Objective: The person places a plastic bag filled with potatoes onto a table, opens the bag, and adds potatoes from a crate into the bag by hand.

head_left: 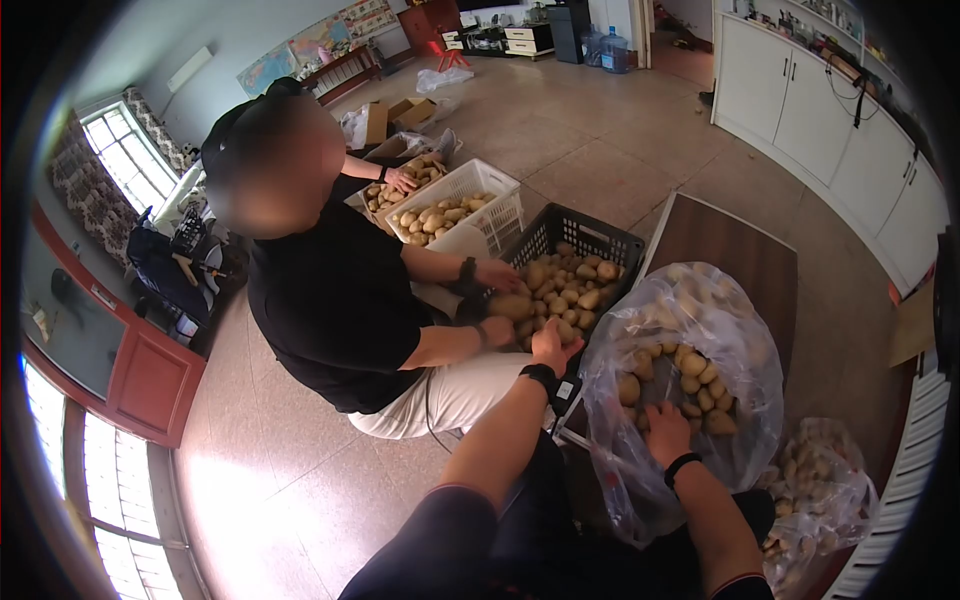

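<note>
My left hand (553, 349) is at the near edge of a black plastic crate (622, 238) full of potatoes (563, 292). Its fingers look apart, and I make out nothing held in them. Inside a large clear plastic bag (745, 345), my right hand (667, 434) reaches down among loose potatoes (703, 378). The fingers there are spread and touch the potatoes, though their tips are partly hidden. Across the crate, a co-worker in a black shirt (325, 290) has both hands over the same potatoes, beside a larger one.
Behind the black crate stand a white crate (508, 205) and a cardboard box (375, 196), both with potatoes. Another person's hand (400, 180) rests over that box. A brown board (715, 232) lies beyond the bag. Another filled plastic bag (815, 480) sits at right, near white cabinets (812, 110).
</note>
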The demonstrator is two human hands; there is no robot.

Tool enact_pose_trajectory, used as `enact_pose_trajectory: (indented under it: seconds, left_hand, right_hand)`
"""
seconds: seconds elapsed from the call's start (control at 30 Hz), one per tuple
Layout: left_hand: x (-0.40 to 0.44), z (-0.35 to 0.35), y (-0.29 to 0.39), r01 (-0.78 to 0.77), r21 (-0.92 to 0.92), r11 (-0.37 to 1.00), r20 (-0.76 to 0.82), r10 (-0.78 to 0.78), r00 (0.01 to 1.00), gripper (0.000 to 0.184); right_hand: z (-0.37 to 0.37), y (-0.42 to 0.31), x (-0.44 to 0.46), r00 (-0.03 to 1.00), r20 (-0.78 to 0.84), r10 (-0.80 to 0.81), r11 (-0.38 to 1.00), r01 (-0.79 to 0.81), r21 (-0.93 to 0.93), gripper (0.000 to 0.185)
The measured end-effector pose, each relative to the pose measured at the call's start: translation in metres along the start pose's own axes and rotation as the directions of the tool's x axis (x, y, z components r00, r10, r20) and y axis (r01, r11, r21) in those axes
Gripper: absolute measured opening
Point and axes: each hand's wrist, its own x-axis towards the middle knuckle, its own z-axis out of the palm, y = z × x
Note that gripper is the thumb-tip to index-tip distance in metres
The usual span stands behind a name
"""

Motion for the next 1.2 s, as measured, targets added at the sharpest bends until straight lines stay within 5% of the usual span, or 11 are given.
enact_pose_trajectory:
  seconds: [0.2,0.27,0.3,0.37,0.43,0.5,0.57,0.67,0.8,0.93,1.2]
  left_hand:
    - [0.007,-0.005,-0.002,-0.013,-0.008,1.0,-0.039,0.013,0.999,0.037]
    - [0.011,-0.013,-0.006,-0.006,-0.008,1.0,-0.058,0.006,0.998,0.037]
    - [0.015,-0.027,-0.013,-0.292,0.407,0.865,0.113,0.27,0.956,0.038]
    - [0.031,-0.036,-0.021,-0.561,0.666,0.491,0.381,0.423,0.822,0.039]
    - [0.046,-0.032,-0.024,-0.156,0.247,0.956,0.102,0.135,0.986,0.041]
    - [0.024,-0.014,-0.013,-0.115,0.173,0.978,0.052,0.108,0.993,0.041]
    - [-0.008,0.01,-0.001,-0.03,0.155,0.987,-0.034,0.036,0.999,0.038]
    - [-0.02,0.02,-0.01,-0.031,0.342,0.939,0.112,-0.008,0.994,0.036]
    - [-0.046,0.035,-0.018,-0.09,0.559,0.824,0.388,-0.164,0.907,0.042]
    - [-0.076,0.047,-0.028,-0.115,0.685,0.719,0.502,-0.351,0.79,0.044]
    - [-0.103,0.058,-0.026,0.03,0.705,0.709,0.516,-0.541,0.664,0.042]
  right_hand:
    - [0.0,0.004,0.0,0.995,0.059,0.085,0.993,-0.09,0.077,0.05]
    - [0.013,0.013,0.001,0.983,-0.066,0.171,0.967,-0.155,0.203,0.051]
    - [0.009,0.011,0.0,0.982,-0.072,0.173,0.967,-0.155,0.204,0.051]
    - [-0.002,0.008,0.003,0.947,-0.108,0.302,0.874,-0.229,0.429,0.049]
    - [0.018,0.022,0.008,0.934,-0.181,0.309,0.878,-0.207,0.432,0.047]
    - [0.028,0.029,0.012,0.917,-0.238,0.32,0.88,-0.195,0.433,0.046]
    - [0.024,0.028,0.019,0.865,0.182,0.467,0.267,-0.334,0.904,0.035]
    - [-0.013,0.003,0.022,0.826,0.313,0.469,0.051,-0.379,0.924,0.034]
    - [-0.031,-0.015,0.031,0.839,0.313,0.445,0.057,-0.376,0.925,0.039]
    - [-0.054,-0.034,0.038,0.883,0.335,0.329,0.029,-0.364,0.931,0.043]
    - [-0.035,-0.032,0.053,0.925,0.152,0.349,0.143,-0.213,0.967,0.047]
